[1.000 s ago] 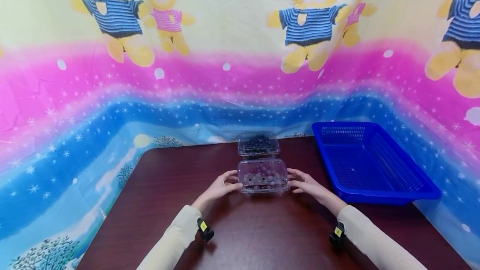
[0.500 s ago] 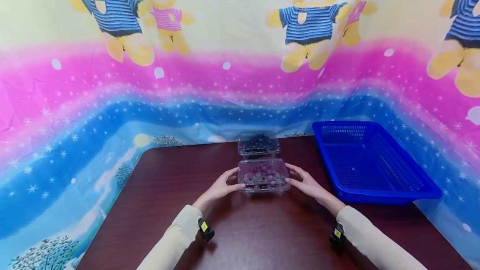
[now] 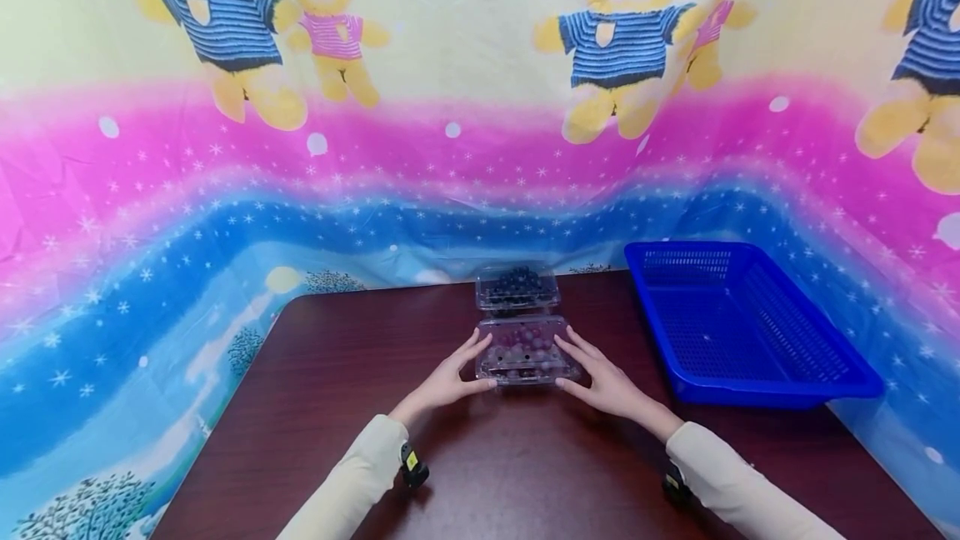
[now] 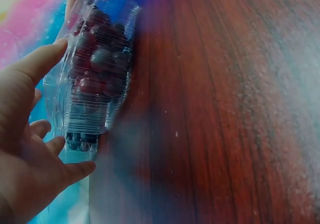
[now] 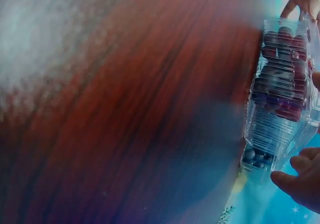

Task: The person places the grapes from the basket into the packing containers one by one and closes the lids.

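A clear plastic clamshell box of red grapes (image 3: 527,347) rests on the table in the middle of the head view. My left hand (image 3: 452,372) is at its left front corner, thumb by the front edge and fingers spread over the lid's side. Mirroring it at the right front corner, my right hand (image 3: 602,373) also has its fingers spread. In the left wrist view the thumb tip lies right at the lid rim of the grape box (image 4: 97,64). Just behind stands a second clear box with dark blue grapes or berries (image 3: 517,286).
A blue plastic basket (image 3: 738,323) with slotted walls stands at the right of the dark red wooden table (image 3: 360,340). Behind the table hangs a cloth printed with bears (image 3: 450,157). Each wrist carries a small black camera (image 3: 412,467).
Both hands have moved inward from the sides of the red grape box to over its front corners, their fingers spreading wider. Neither box has visibly moved.
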Action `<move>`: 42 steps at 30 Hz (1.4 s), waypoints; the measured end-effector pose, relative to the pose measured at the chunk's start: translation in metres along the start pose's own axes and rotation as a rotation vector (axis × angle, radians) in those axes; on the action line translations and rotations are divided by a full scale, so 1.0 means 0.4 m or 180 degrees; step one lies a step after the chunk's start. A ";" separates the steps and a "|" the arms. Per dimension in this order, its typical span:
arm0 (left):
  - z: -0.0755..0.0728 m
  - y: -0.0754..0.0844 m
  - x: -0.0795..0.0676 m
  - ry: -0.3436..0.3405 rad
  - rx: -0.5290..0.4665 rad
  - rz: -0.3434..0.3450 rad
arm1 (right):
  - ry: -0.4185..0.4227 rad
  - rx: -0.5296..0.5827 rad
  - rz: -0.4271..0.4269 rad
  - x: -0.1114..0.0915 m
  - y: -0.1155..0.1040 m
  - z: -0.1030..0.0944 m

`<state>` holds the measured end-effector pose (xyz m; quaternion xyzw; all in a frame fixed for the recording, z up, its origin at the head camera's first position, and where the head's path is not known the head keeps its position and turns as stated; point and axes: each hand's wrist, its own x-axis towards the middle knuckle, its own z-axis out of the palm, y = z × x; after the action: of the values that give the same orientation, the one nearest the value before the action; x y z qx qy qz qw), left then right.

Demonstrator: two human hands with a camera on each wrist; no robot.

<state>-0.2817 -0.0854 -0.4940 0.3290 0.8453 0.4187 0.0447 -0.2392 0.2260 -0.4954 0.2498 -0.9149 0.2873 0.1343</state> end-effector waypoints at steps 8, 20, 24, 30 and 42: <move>0.005 -0.005 -0.001 -0.0131 0.0084 -0.0027 | -0.0192 -0.0024 0.0129 0.000 -0.007 -0.004; 0.002 0.000 0.018 -0.0227 0.0093 -0.0065 | -0.0364 -0.0041 0.0242 0.011 0.005 -0.012; 0.001 -0.002 0.024 -0.0218 0.0105 -0.0071 | -0.0379 -0.0037 0.0267 0.016 0.008 -0.014; 0.002 -0.008 0.029 -0.0229 0.0109 -0.0128 | -0.0432 -0.0042 0.0291 0.021 0.015 -0.014; 0.000 -0.007 0.031 -0.0234 0.0112 -0.0118 | -0.0438 -0.0023 0.0319 0.028 0.026 -0.005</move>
<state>-0.2929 -0.0793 -0.4936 0.3292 0.8562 0.3905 0.0777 -0.2538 0.2305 -0.4942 0.2223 -0.9344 0.2725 0.0576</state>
